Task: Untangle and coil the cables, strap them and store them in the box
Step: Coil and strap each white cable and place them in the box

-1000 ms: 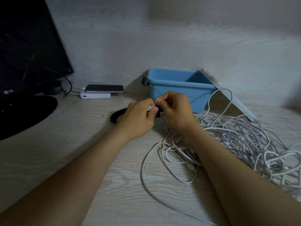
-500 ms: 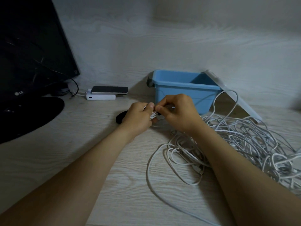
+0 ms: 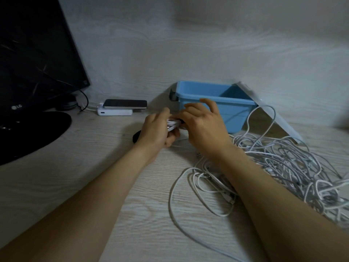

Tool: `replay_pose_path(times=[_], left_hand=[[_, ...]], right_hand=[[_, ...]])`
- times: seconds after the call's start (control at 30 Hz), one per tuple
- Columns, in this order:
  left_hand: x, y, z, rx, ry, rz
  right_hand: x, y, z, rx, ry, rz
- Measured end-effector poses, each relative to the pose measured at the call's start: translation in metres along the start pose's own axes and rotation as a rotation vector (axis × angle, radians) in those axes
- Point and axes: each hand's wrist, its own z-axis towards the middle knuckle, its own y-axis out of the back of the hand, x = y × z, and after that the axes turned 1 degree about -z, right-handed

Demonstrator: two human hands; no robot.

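Where the two hands meet: centre of the frame, just in front of the box (image 3: 236, 118) and above the bench (image 3: 56, 176).
Left hand (image 3: 156, 132): fingers are curled round a small white coil (image 3: 172, 124), probably so the loops cannot spring apart during binding.
Right hand (image 3: 202, 127): lies against the coil's right side with its upper fingers lifted and spread. Blur hides the thumb, so I cannot tell whether it pinches anything.
Strap (image 3: 137, 137): a black band whose end pokes out left of the left hand. A dark bit also shows between the hands, seemingly the strap going round the coil.
Coil's look: a few thin, tight white loops, bunched together.
Tangle (image 3: 283, 167): a large heap of white cables at the right of the frame, with one loop arching up beside the box. Most of the sorting looks undone.
Box: blue and open-mouthed at upper centre-right, within easy reach for dropping coils in.
Lid (image 3: 273, 114): leans against the box's right side, which leaves the mouth free.
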Motion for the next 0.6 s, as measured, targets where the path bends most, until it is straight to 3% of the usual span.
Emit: replay_pose_path(times=[0.1,0.2,0.27,0.4,0.5,0.6], left_hand=[[0.001,-0.003,-0.001,0.007,-0.07,0.018],[0.013,0.002,0.002,-0.126,-0.31,0.459],[0.022,0.008,0.006,-0.131,-0.478,0.689],[0.03,0.007,0.013,-0.014,-0.532,0.888],[0.033,0.006,0.015,0.096,-0.533,0.997],[0.035,0.008,0.018,0.033,-0.529,1.118]], right_hand=[[-0.004,0.004,0.002,-0.081,-0.097,-0.023],[-0.009,0.01,0.006,-0.188,-0.209,-0.073],[-0.014,0.01,0.005,-0.268,-0.273,-0.148],[-0.024,0.007,0.01,-0.406,-0.371,-0.334],[-0.031,0.004,0.015,-0.401,-0.402,-0.371],[-0.034,0.001,0.016,-0.374,-0.41,-0.357]])
